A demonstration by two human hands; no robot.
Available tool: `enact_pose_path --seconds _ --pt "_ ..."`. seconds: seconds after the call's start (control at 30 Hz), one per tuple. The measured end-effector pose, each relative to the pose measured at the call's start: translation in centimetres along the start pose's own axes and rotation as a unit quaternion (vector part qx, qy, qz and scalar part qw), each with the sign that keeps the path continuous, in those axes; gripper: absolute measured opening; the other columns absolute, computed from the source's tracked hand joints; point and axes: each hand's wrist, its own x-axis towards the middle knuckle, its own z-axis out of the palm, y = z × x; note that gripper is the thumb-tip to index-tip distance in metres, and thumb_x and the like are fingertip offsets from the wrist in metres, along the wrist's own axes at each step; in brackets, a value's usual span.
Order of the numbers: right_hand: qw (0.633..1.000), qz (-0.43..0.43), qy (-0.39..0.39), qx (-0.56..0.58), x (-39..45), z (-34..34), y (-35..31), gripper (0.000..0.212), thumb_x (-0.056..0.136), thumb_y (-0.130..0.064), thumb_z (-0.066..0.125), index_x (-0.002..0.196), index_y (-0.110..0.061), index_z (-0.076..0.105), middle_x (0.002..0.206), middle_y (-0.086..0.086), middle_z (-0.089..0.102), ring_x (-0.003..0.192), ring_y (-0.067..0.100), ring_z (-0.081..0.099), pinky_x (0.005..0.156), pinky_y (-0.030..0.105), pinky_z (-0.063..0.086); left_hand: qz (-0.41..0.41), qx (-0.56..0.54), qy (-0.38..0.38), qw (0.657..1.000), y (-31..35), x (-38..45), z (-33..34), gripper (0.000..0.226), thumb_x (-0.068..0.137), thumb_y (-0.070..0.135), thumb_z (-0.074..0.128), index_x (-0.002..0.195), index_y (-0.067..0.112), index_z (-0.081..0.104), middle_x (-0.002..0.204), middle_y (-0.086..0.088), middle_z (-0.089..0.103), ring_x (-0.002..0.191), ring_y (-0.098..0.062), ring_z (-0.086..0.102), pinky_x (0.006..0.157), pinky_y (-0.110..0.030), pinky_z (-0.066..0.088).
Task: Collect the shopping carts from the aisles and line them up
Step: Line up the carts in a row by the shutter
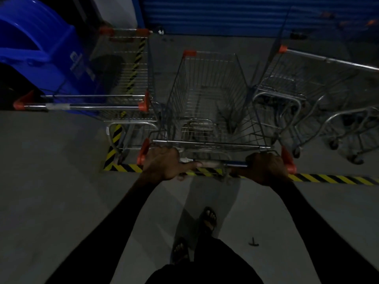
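Observation:
A wire shopping cart (211,95) with orange corner caps stands straight ahead of me, its basket empty. My left hand (164,162) grips the left end of its handle bar (217,163). My right hand (266,167) grips the right end. A second cart (123,78) stands close on the left, parallel to mine. A third cart (303,78) sits on the right, turned at an angle, with another cart frame (348,128) beside it.
A large blue bin (41,48) stands at the far left behind the left cart. A blue roller shutter (225,13) closes the far side. Yellow-black hazard tape (328,178) marks the grey floor under the handle. My sandalled feet (208,219) are below.

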Motion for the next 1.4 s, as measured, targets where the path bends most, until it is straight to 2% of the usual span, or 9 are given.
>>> enact_pose_path --seconds 0.13,0.23,0.4,0.57,0.7,0.9,1.03,1.3,1.4 --pt "1.000 -0.023 0.009 0.019 4.0 -1.0 1.0 0.102 0.055 -0.111 -0.005 0.052 -0.024 0.048 0.050 -0.004 0.048 0.049 0.009 0.048 0.057 0.027 0.041 0.000 -0.015 -0.022 1.000 -0.5 4.1 -0.6 0.093 0.071 0.108 0.030 0.047 0.020 0.048 0.045 -0.004 0.057 0.047 -0.015 0.060 0.057 -0.035 0.056" --pt "0.999 -0.021 0.022 0.029 6.4 -1.3 1.7 0.103 0.051 -0.112 -0.012 0.050 -0.025 0.043 0.047 -0.003 0.045 0.048 0.012 0.047 0.059 0.028 0.042 -0.007 -0.018 -0.028 0.999 -0.7 6.6 -1.1 0.096 0.069 0.109 0.027 0.046 0.018 0.048 0.040 0.001 0.045 0.040 -0.012 0.049 0.045 -0.031 0.040" --pt "0.999 -0.016 -0.003 0.051 10.4 -1.6 3.0 0.106 0.051 -0.115 0.004 0.051 -0.020 0.052 0.049 -0.003 0.050 0.049 0.011 0.052 0.062 0.027 0.053 -0.001 0.013 -0.012 1.000 -0.4 9.2 -2.5 0.085 0.073 0.103 0.027 0.046 0.023 0.038 0.039 0.004 0.038 0.039 -0.009 0.043 0.045 -0.026 0.026" --pt "0.998 -0.039 0.004 0.050 13.2 -1.8 4.0 0.101 0.059 -0.113 0.013 0.052 -0.021 0.052 0.047 -0.001 0.049 0.046 0.013 0.053 0.058 0.026 0.054 -0.034 0.013 0.009 0.999 -0.9 12.0 -1.2 0.095 0.065 0.113 0.014 0.057 0.029 0.060 0.052 -0.002 0.063 0.052 -0.014 0.062 0.056 -0.031 0.055" --pt "0.999 -0.042 0.016 0.024 15.2 -1.1 4.3 0.100 0.062 -0.113 0.016 0.056 -0.022 0.057 0.049 -0.003 0.053 0.048 0.013 0.054 0.059 0.031 0.058 -0.057 0.000 -0.006 0.998 -1.3 13.7 -1.1 0.111 0.061 0.114 0.014 0.062 0.020 0.072 0.055 -0.001 0.065 0.054 -0.014 0.063 0.061 -0.035 0.059" --pt "0.999 -0.044 0.008 0.015 16.6 -1.5 4.0 0.104 0.060 -0.112 0.002 0.058 -0.025 0.058 0.050 -0.005 0.047 0.049 0.015 0.050 0.057 0.030 0.051 -0.071 -0.025 -0.013 0.997 -1.5 14.5 -2.8 0.094 0.067 0.109 0.030 0.052 0.018 0.048 0.046 0.000 0.051 0.049 -0.015 0.058 0.049 -0.027 0.032" --pt "0.999 -0.041 0.009 0.014 17.7 -1.6 4.2 0.107 0.061 -0.112 0.005 0.076 -0.032 0.074 0.052 -0.008 0.047 0.050 0.010 0.048 0.058 0.030 0.050 -0.069 -0.014 -0.011 0.997 -1.8 15.5 -2.7 0.098 0.065 0.111 0.025 0.052 0.018 0.053 0.048 0.001 0.053 0.051 -0.014 0.058 0.053 -0.027 0.034" --pt "0.999 -0.028 0.014 0.034 18.9 -2.3 4.4 0.099 0.060 -0.114 0.014 0.048 -0.022 0.051 0.046 -0.002 0.052 0.047 0.010 0.052 0.056 0.026 0.043 -0.056 -0.028 -0.008 0.998 -2.4 17.2 -3.0 0.091 0.071 0.106 0.034 0.050 0.019 0.048 0.049 0.001 0.051 0.050 -0.013 0.051 0.055 -0.028 0.037" --pt "0.999 -0.006 0.014 0.034 19.2 -2.4 4.2 0.093 0.065 -0.111 0.024 0.048 -0.023 0.052 0.051 -0.005 0.053 0.053 0.009 0.049 0.071 0.030 0.049 -0.053 -0.024 -0.019 0.998 -2.7 17.7 -3.3 0.090 0.075 0.102 0.039 0.055 0.016 0.052 0.054 0.000 0.054 0.052 -0.010 0.048 0.064 -0.030 0.038"
